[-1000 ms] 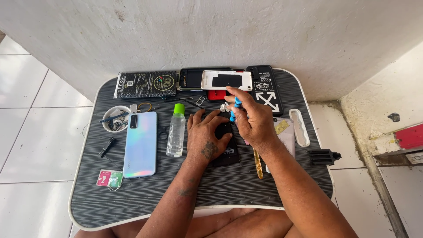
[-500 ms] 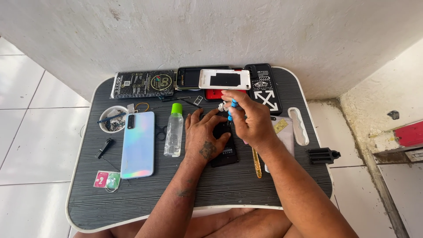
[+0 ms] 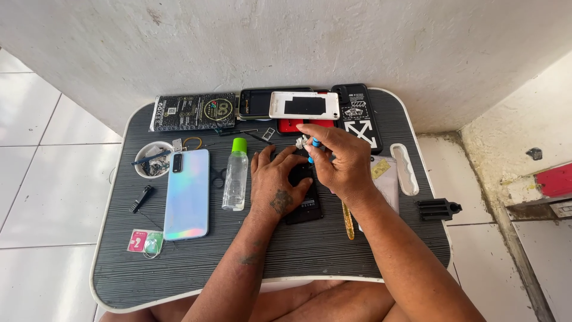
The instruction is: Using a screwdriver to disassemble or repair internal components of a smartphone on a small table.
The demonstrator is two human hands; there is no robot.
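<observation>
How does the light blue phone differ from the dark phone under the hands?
The light blue phone lies untouched left of the clear bottle; the dark phone is pinned by the left hand and largely hidden. The blue one shows a glossy, iridescent closed back with a camera strip; the dark one looks black and matt. The right hand holds a blue-handled tool over the dark phone only. Both lie flat, lengthways, on the grey ribbed tray table.

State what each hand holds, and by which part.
The right hand pinches a small blue tool near its upper end. The left hand presses flat on the black phone, holding nothing.
</observation>
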